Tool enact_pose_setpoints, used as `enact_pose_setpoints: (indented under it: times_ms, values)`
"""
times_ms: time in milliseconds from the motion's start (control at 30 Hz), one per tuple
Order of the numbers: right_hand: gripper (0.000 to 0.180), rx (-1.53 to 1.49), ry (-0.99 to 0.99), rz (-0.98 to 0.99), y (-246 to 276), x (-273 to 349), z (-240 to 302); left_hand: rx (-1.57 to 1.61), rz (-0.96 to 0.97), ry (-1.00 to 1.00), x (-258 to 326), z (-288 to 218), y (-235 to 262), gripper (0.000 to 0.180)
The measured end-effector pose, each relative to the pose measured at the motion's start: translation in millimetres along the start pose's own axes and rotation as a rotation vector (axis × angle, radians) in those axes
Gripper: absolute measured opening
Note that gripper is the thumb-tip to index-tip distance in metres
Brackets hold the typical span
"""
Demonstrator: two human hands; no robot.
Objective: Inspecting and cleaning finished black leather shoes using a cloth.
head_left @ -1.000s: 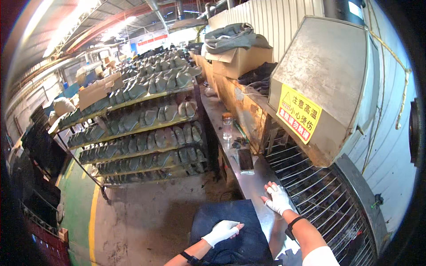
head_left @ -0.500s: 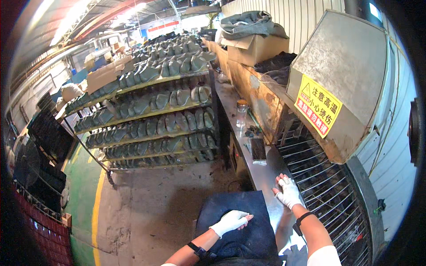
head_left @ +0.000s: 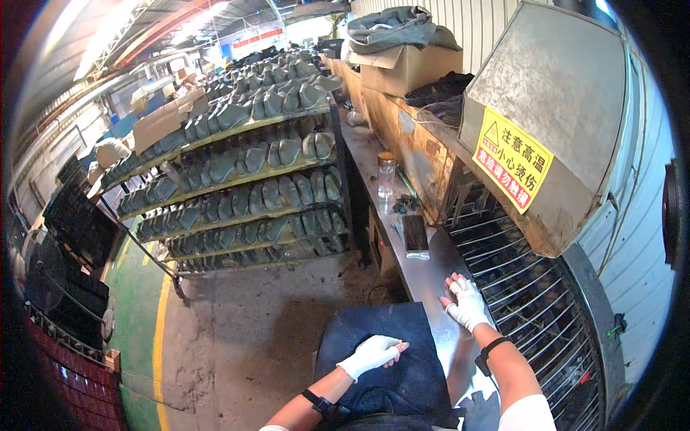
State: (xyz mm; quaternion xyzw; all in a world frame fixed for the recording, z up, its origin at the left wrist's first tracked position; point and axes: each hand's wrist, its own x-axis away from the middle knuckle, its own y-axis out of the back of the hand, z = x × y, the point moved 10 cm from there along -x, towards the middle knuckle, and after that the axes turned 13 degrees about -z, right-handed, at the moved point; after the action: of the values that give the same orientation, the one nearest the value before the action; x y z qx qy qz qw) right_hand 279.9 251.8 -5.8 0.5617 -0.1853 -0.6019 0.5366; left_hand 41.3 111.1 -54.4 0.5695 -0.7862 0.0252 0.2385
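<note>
My left hand [head_left: 374,357], in a white fingerless glove, rests over the dark blue cloth [head_left: 399,323] on my lap. Its fingers curl in loosely, and nothing shows in them. My right hand [head_left: 466,302], gloved the same way, lies on the shiny metal ledge [head_left: 424,276] with its fingers stretched out and apart. Beside it runs a rack of metal bars [head_left: 514,276]. Just beyond that hand, a dark flat rectangular thing [head_left: 415,233] lies on the ledge, with a clear, orange-lidded bottle [head_left: 387,174] farther back.
At the left stands a shelf rack [head_left: 251,176] with rows of grey shoe-shaped forms. A metal hood [head_left: 546,93] with a yellow and red warning label [head_left: 512,159] overhangs the bars. Dark cloth fills a cardboard box [head_left: 407,70] at the back. Yellow lines cross the green floor [head_left: 133,323].
The view has shifted slightly, so the ledge, bottle and hood appear a little higher and farther left. Both hands keep nearly the same place and shape.
</note>
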Motion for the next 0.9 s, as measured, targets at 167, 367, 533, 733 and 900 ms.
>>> enact_pose_setpoints:
  times_ms: [167, 367, 533, 733, 900]
  values:
    - [0.064, 0.007, -0.007, 0.022, -1.6, -0.2, -0.4, -0.010, 0.017, -0.014, -0.2, 1.7, -0.9, 0.047]
    - [0.065, 0.004, -0.018, 0.032, -2.0, 0.9, -1.4, -0.012, 0.017, 0.006, -0.2, 1.6, -1.7, 0.048]
    - [0.064, -0.002, -0.020, 0.029, -1.9, 0.3, -1.5, -0.011, 0.010, 0.003, 1.1, -1.0, -1.0, 0.049]
    - [0.063, -0.004, -0.009, 0.020, -4.0, 0.5, -2.7, -0.001, 0.012, -0.004, 2.6, -3.5, -0.6, 0.049]
    - [0.064, 0.000, 0.007, -0.010, -1.7, -0.3, -0.7, -0.017, 0.009, -0.004, 1.8, -3.2, -0.4, 0.049]
